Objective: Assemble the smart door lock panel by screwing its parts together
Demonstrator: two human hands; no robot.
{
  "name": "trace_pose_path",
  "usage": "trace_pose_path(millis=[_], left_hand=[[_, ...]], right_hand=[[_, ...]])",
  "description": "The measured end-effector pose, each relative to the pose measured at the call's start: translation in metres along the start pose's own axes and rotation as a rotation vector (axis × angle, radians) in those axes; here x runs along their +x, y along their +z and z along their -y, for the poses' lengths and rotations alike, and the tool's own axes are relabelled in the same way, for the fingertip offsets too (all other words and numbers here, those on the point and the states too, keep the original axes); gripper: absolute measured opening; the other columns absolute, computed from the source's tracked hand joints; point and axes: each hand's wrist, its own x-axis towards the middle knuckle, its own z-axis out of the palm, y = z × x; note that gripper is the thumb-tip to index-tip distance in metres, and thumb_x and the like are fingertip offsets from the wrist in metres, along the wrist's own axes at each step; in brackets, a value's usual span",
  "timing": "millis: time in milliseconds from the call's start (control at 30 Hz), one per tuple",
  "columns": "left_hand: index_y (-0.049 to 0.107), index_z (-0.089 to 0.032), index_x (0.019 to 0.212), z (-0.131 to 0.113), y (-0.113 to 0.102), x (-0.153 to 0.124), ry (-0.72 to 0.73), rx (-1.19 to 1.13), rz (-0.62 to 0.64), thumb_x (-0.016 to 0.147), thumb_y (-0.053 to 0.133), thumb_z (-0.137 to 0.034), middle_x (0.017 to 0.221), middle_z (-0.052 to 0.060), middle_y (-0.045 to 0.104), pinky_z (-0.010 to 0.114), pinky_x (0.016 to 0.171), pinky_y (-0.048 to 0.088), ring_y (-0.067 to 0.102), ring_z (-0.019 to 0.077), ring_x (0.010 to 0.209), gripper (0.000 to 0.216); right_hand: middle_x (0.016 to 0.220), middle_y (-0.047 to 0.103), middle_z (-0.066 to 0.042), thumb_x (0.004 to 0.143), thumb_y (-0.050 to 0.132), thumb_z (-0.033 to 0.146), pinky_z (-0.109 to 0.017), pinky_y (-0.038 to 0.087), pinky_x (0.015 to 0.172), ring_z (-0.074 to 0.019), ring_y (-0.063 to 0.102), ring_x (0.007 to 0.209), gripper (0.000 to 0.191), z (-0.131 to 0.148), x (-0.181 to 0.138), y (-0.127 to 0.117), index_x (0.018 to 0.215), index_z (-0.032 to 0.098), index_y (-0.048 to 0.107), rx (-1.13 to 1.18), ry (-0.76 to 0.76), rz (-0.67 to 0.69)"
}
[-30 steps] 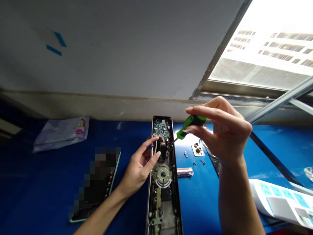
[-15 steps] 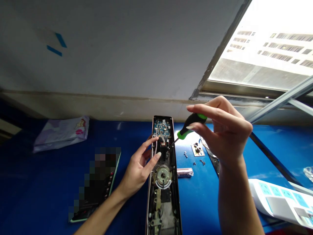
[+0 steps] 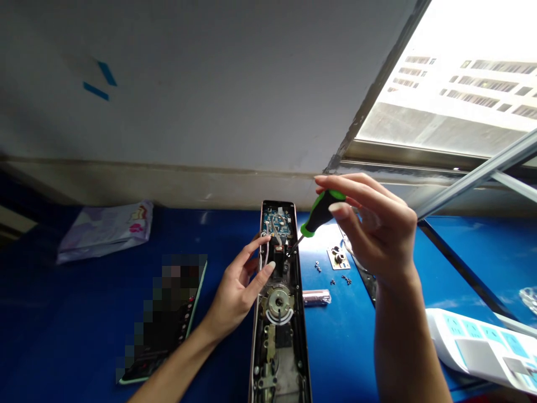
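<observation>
Blue table (image 3: 342, 347): under the open housing (image 3: 289, 364)
Right hand (image 3: 377, 221): right of the housing, clamped on the screwdriver (image 3: 319, 212)
Left hand (image 3: 239, 285): on the housing's left side, thumb and forefinger apart
Screwdriver: tilted, tip inside the housing
Loose screws (image 3: 318, 267): right of the housing

The bottom edge cuts off the long, narrow black metal housing (image 3: 302, 330). Inside, the tip of the green-and-black screwdriver (image 3: 321, 214) is too small to tell what it touches. Some fingers of the left hand (image 3: 240, 282) are partly hidden. Pixel blocks blur the slim green-edged phone (image 3: 168, 319); the right edge crops the white plastic power strip (image 3: 480, 350).
</observation>
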Motion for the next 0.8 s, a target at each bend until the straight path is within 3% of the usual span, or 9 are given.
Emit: trace_pose_path(millis=[67, 133, 233, 367, 433, 500, 567, 667, 800], left_hand=[[0.063, -0.028, 0.144, 0.0004, 0.0001, 0.0004, -0.007, -0.009, -0.001, 0.097, 0.074, -0.046, 0.152, 0.01, 0.065, 0.037, 0.103, 0.062, 0.073, 0.0286, 0.123, 0.053], [0.062, -0.027, 0.145, 0.0008, 0.0003, 0.0007, -0.013, -0.01, 0.001, 0.097, 0.074, -0.047, 0.152, 0.01, 0.065, 0.038, 0.102, 0.062, 0.073, 0.0292, 0.124, 0.053], [0.063, -0.028, 0.144, 0.0007, 0.0003, 0.0008, -0.001, 0.008, -0.002, 0.097, 0.073, -0.047, 0.155, 0.009, 0.062, 0.039, 0.108, 0.059, 0.069, 0.0291, 0.131, 0.051], [0.062, -0.03, 0.144, -0.0007, 0.0001, 0.0004, 0.0, 0.015, 0.005, 0.098, 0.072, -0.047, 0.157, 0.007, 0.061, 0.038, 0.11, 0.058, 0.068, 0.0283, 0.133, 0.05], [0.061, -0.03, 0.145, -0.0018, 0.0001, 0.0003, -0.008, 0.004, 0.013, 0.098, 0.072, -0.047, 0.156, 0.007, 0.062, 0.038, 0.107, 0.06, 0.07, 0.0275, 0.129, 0.051], [0.061, -0.03, 0.145, -0.0028, 0.0003, 0.0003, -0.011, -0.003, 0.017, 0.098, 0.072, -0.047, 0.155, 0.007, 0.063, 0.037, 0.106, 0.06, 0.072, 0.0268, 0.126, 0.051], [0.061, -0.029, 0.145, -0.0033, 0.0005, 0.0001, -0.011, -0.006, 0.011, 0.098, 0.073, -0.047, 0.154, 0.008, 0.063, 0.037, 0.106, 0.06, 0.072, 0.0269, 0.125, 0.051], [0.061, -0.028, 0.145, -0.0027, 0.0007, -0.0006, -0.013, -0.001, 0.002, 0.097, 0.073, -0.047, 0.155, 0.009, 0.063, 0.039, 0.106, 0.06, 0.071, 0.0284, 0.127, 0.053], [0.061, -0.027, 0.145, -0.0014, 0.0013, -0.0014, 0.002, 0.038, -0.011, 0.097, 0.073, -0.045, 0.151, 0.009, 0.065, 0.041, 0.112, 0.056, 0.068, 0.029, 0.13, 0.052]], right_hand=[[0.13, 0.077, -0.007, 0.105, 0.058, 0.014, -0.049, 0.064, 0.095, -0.0248, 0.076, 0.114, 0.042, 0.0024, -0.0009, -0.0013, 0.14, 0.033, 0.072, 0.091, 0.058, 0.062], [0.129, 0.078, -0.006, 0.105, 0.059, 0.013, -0.05, 0.064, 0.096, -0.0251, 0.077, 0.113, 0.043, 0.0037, -0.0016, -0.0024, 0.14, 0.034, 0.071, 0.139, 0.077, 0.079], [0.108, 0.08, -0.004, 0.093, 0.079, 0.016, -0.042, 0.064, 0.08, -0.0216, 0.077, 0.095, 0.042, 0.0024, -0.0012, -0.003, 0.131, 0.035, 0.077, 0.071, 0.002, 0.039], [0.085, 0.068, 0.0, 0.082, 0.093, 0.026, -0.033, 0.054, 0.061, -0.015, 0.061, 0.074, 0.042, 0.0005, 0.0001, -0.0011, 0.122, 0.032, 0.082, -0.079, -0.073, -0.023], [0.095, 0.071, -0.003, 0.091, 0.084, 0.024, -0.035, 0.058, 0.067, -0.0165, 0.066, 0.083, 0.037, 0.0019, -0.0001, 0.0, 0.127, 0.032, 0.08, -0.055, -0.04, -0.008], [0.118, 0.076, -0.007, 0.102, 0.067, 0.017, -0.041, 0.064, 0.081, -0.0211, 0.073, 0.103, 0.039, 0.004, -0.0009, 0.0005, 0.137, 0.032, 0.074, 0.05, 0.031, 0.051], [0.129, 0.076, -0.008, 0.103, 0.061, 0.012, -0.046, 0.066, 0.089, -0.0246, 0.075, 0.114, 0.044, 0.0049, -0.0015, 0.0003, 0.141, 0.033, 0.071, 0.134, 0.076, 0.09], [0.113, 0.079, -0.005, 0.095, 0.075, 0.012, -0.043, 0.067, 0.081, -0.0231, 0.077, 0.1, 0.043, 0.0029, -0.0011, -0.0003, 0.132, 0.034, 0.076, 0.098, 0.033, 0.044], [0.095, 0.073, -0.002, 0.087, 0.087, 0.019, -0.035, 0.062, 0.067, -0.017, 0.07, 0.082, 0.038, 0.0017, 0.001, 0.0001, 0.123, 0.031, 0.081, 0.013, -0.042, 0.021]])
